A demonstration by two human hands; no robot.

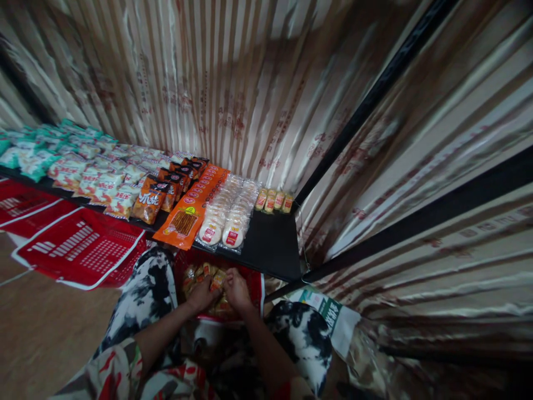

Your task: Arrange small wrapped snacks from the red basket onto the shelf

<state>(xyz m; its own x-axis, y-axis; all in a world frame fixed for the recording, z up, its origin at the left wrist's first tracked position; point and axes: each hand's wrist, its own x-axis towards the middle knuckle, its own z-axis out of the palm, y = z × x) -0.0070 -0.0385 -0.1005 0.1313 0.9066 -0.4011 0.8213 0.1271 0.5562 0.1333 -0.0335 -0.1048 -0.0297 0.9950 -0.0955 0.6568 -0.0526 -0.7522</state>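
Below the shelf (270, 239), a red plastic basket (255, 279) is keeping loose packs (207, 269) close, apparently for easy reach; there the left grip (202, 295) is seemingly pinching 1 pack (217, 279), while the right grip (237, 290) is curling beside it, whether closed I cannot tell. On the shelf's right end, 4 similar packs (270, 200) are sitting side by side, probably to show labels, near round snacks (232, 234) gleaming under clear film.
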